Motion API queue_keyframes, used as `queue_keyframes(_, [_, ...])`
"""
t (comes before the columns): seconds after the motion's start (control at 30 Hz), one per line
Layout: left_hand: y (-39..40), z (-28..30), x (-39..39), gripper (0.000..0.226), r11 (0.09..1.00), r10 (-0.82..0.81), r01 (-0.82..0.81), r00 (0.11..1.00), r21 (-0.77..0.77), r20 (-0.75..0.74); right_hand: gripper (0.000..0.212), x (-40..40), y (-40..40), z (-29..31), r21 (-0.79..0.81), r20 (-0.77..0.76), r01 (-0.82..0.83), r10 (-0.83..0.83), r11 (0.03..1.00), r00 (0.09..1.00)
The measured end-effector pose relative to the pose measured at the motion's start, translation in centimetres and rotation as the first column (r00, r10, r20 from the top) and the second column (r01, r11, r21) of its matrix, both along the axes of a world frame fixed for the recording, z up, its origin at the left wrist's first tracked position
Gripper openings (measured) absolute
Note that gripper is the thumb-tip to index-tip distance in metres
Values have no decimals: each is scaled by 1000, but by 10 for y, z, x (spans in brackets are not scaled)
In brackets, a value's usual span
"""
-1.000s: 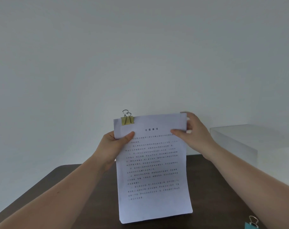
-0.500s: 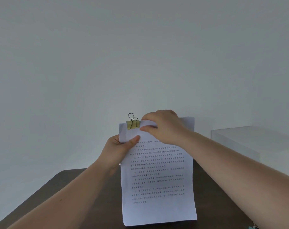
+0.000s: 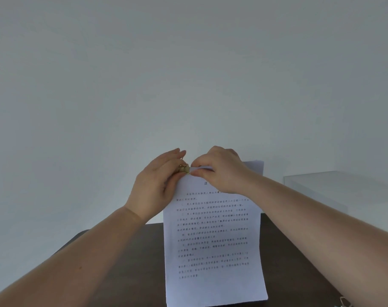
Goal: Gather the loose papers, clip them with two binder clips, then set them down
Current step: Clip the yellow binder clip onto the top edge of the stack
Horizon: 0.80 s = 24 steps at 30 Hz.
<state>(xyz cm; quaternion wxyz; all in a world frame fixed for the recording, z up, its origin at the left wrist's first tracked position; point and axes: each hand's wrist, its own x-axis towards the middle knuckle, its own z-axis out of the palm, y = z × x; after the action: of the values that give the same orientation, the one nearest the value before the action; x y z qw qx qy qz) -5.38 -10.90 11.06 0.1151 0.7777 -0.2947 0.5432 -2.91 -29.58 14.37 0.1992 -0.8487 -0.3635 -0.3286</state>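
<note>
The left hand closes around the gold clip at the papers' top left corner. The right hand pinches the top edge just beside it. The sheets hang upright above the dark counter.

The left hand covers most of the yellow binder clip — only a sliver of its body shows, and whether the fingers squeeze its handles cannot be told. The right hand hides the top edge of the papers and part of the heading. The printed text is too small to read. At the lower right corner, a wire loop is cut off by the frame — its clip body lies out of view.
</note>
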Motion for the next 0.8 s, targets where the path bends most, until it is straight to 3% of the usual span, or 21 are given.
queue_keyframes(0.17, [-1,1,-8,23,998,59,-52,986,47,-153,26,0,2,-3,-40,48,53,-51,998,998])
queue_keyframes(0.33, [-2,2,-5,31,999,4,2,985,39,-172,27,1,2,-1,13,45,45,-45,999,998])
queue_keyframes(0.4, [-2,1,-5,23,998,-55,49,978,-39,-199,30,2,1,-1,22,54,57,-58,998,997])
queue_keyframes(0.47, [-7,2,-13,9,971,-163,99,940,-218,-299,31,4,0,-1,24,59,74,-75,997,995])
queue_keyframes(0.53, [-15,5,-18,7,865,-377,144,819,-481,-432,30,5,-1,-1,26,52,75,-76,997,996])
queue_keyframes(0.6, [-18,9,-18,21,767,-495,138,748,-626,-442,28,3,-1,-1,25,46,69,-70,997,996])
queue_keyframes(0.7, [-14,16,-18,20,708,-569,128,686,-695,-453,31,3,0,-2,11,49,76,-76,997,996])
queue_keyframes(0.8, [-8,16,-19,11,727,-576,104,632,-679,-519,30,4,-1,-3,15,23,79,-80,997,997])
